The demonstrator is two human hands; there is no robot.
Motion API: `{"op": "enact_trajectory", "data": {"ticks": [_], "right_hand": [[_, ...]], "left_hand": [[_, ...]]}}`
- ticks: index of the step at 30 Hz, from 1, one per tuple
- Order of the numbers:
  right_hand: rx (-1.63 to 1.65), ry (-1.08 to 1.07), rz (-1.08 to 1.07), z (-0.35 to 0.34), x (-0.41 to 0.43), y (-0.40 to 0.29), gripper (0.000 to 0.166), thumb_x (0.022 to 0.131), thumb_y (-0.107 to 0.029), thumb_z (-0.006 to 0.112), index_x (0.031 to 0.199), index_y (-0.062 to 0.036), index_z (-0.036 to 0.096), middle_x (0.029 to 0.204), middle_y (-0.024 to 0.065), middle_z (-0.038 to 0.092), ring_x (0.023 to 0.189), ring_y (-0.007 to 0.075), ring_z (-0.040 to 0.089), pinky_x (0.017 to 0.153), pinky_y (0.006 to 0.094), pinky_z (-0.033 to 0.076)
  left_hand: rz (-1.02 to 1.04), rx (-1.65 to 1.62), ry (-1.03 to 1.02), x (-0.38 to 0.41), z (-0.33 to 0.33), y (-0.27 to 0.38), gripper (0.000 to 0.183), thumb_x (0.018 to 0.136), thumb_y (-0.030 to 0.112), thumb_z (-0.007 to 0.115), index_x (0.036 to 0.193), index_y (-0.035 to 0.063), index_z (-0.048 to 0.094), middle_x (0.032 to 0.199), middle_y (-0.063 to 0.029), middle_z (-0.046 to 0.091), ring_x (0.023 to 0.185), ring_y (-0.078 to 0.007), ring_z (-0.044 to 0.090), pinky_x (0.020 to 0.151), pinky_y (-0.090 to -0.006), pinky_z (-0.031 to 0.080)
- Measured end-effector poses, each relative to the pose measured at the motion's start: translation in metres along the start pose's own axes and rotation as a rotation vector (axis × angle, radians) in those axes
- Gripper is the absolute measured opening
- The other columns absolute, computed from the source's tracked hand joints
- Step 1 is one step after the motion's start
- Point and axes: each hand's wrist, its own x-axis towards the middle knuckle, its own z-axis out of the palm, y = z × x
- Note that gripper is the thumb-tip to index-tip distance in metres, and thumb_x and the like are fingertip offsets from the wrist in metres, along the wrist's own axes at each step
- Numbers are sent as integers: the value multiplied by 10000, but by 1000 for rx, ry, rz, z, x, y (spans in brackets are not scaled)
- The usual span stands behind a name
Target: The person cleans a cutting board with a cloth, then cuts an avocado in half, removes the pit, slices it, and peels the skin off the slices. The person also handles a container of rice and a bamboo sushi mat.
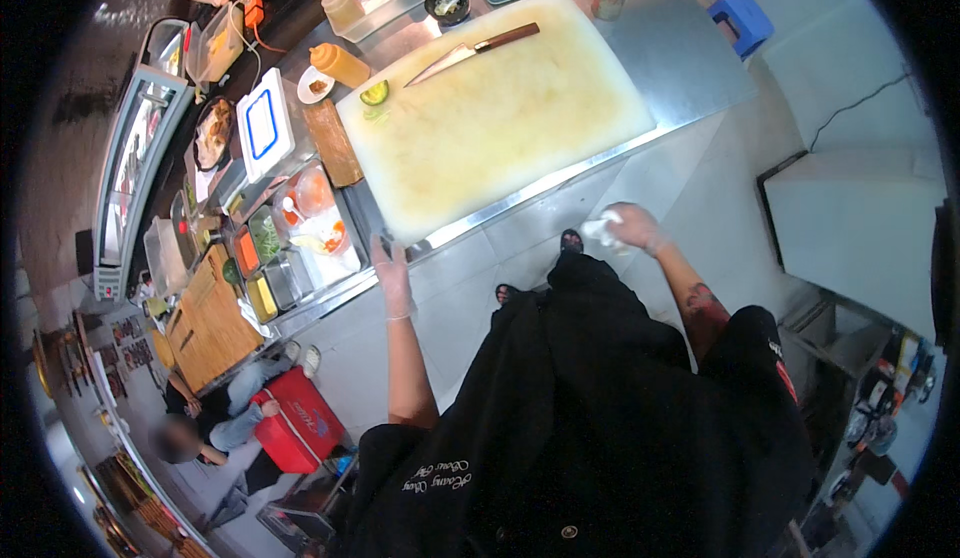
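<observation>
My left hand (392,277), in a clear glove, rests its fingertips at the steel counter's front edge, by the near left corner of a white cutting board (495,115); it holds nothing. Away from the counter, over the floor, my gloved right hand (636,226) grips a crumpled white cloth or paper (602,229). A kitchen knife (472,52) with a wooden handle lies across the board's far part. On the board's left side are a cut avocado piece (374,93) and thin green slices (377,116).
Left of the board stand a brown wooden block (333,142), a white-lidded container (264,124) and a tray of ingredients (319,220). An orange sauce bottle (339,64) and a black bowl (448,6) stand behind. A person sits at lower left beside a red box (300,419).
</observation>
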Motion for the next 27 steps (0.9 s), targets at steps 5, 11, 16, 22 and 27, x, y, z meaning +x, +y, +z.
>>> {"op": "enact_trajectory", "data": {"ticks": [5,11,16,22,27], "right_hand": [[117,527,314,-113,-9,70,353,881,-316,658,988,18,696,927,193,703,843,316,678,802,402,533],[389,480,275,-184,81,39,424,839,-334,757,1029,42,704,975,170,720,873,223,687,799,335,535],[266,485,262,-163,125,17,380,832,-247,735,1100,20,709,965,132,731,871,193,689,797,318,542],[257,437,212,-178,122,59,307,850,-227,699,1060,-5,739,917,108,743,842,170,691,796,321,542],[349,387,319,-177,112,50,323,844,-215,687,1061,20,728,917,125,745,839,157,690,786,311,546]], "left_hand": [[-43,74,29,33,16,-9,602,1000,291,555,1418,-125,435,1455,-269,484,1347,-354,467,1127,-395,350],[-65,-251,1,60,43,-1,494,997,220,566,1348,-124,514,1331,-196,592,1197,-247,566,1038,-347,427],[-154,-463,148,44,51,9,388,970,145,568,1273,-97,573,1216,-184,631,1089,-208,586,948,-347,459],[-137,-380,91,17,57,25,352,943,123,581,1253,-43,590,1059,-144,620,994,-213,553,923,-368,449],[-219,-316,32,20,45,23,450,921,126,608,1330,-51,549,1150,-175,573,1015,-253,544,967,-382,430]]}}
